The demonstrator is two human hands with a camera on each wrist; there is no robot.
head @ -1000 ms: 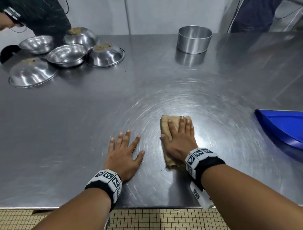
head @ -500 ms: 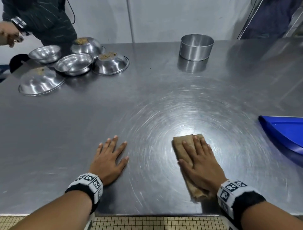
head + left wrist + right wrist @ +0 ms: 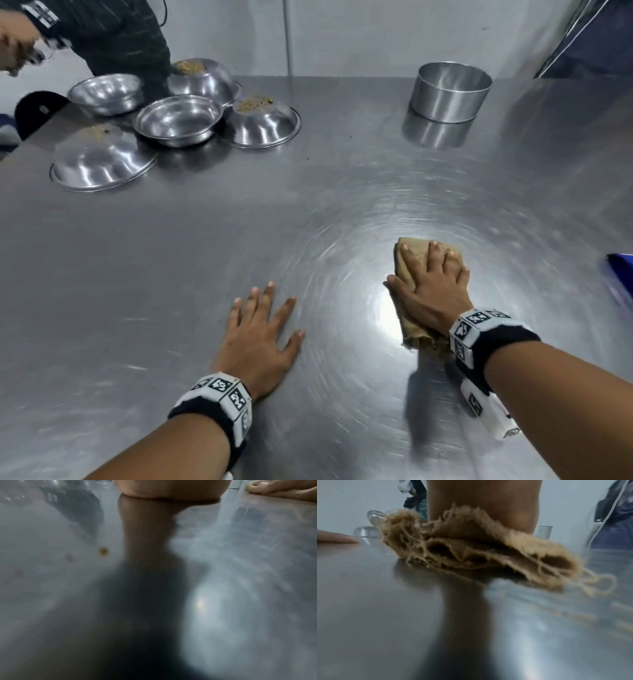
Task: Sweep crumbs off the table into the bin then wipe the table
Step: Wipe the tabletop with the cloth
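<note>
The right hand [image 3: 433,291], fingers flat, pressed the cloth [image 3: 416,260] and had swept it rightward and away across the table [image 3: 205,240]; the left hand [image 3: 260,339] stayed flat, empty. Wiping seemed underway.

Light: an even, moderate brightness is given from overhead.
Glare: a white hotspot is thrown on the tabletop [image 3: 383,315], ringed by swirl streaks.
Blur: both wrist views are smeared and soft.
Edges: the head view is bowed outward.
</note>
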